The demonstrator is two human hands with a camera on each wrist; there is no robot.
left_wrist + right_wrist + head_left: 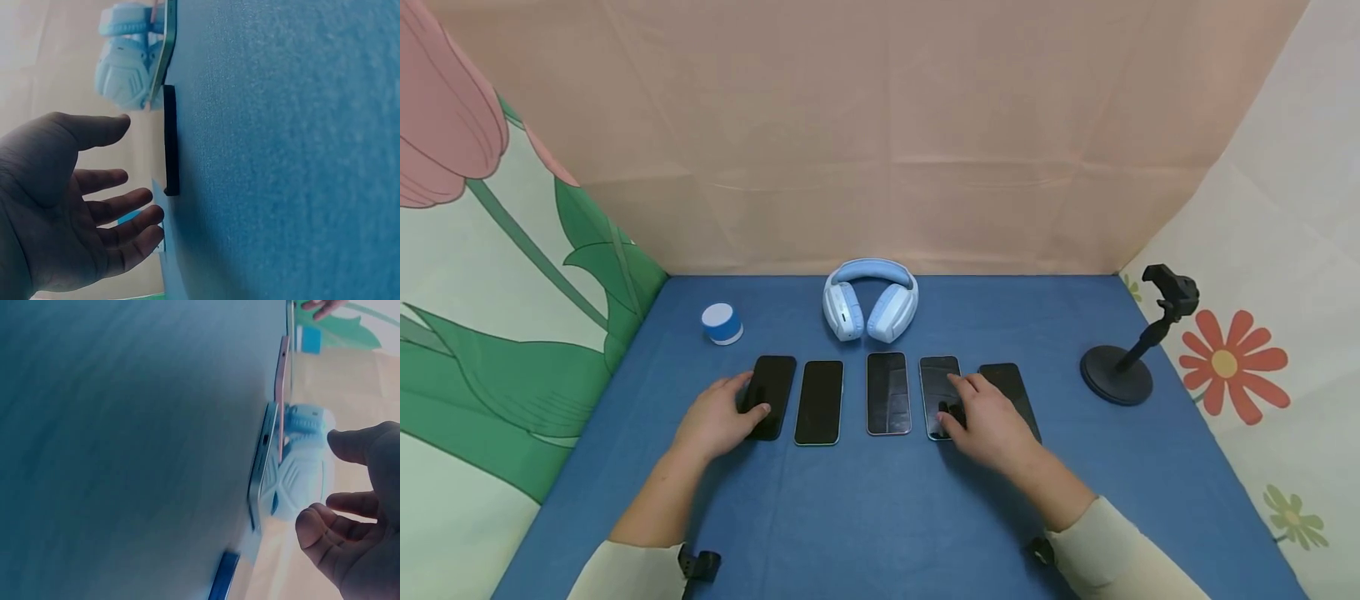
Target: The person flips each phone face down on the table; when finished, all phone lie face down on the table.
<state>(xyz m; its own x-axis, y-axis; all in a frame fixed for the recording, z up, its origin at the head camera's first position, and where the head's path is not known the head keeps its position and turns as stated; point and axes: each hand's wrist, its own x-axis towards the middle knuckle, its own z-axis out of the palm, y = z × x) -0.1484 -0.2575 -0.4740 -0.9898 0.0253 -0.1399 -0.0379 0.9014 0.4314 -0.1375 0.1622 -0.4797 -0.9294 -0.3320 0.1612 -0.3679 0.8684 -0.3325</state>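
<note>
Several dark-screened phones lie flat in a row on a blue-covered table. My left hand hovers at the leftmost black phone, thumb and fingers spread about its sides. In the left wrist view that phone's dark edge shows apart from the thumb. My right hand is over the fourth phone, its fingers loosely bent and holding nothing. That hand partly covers the rightmost phone. Between the hands lie a phone with a pale edge and another phone, whose screen catches reflections.
Light blue headphones stand behind the row. At the back left is a blue and white round container. A black stand with a round base and bent arm is on the right. Printed cloth walls enclose the table.
</note>
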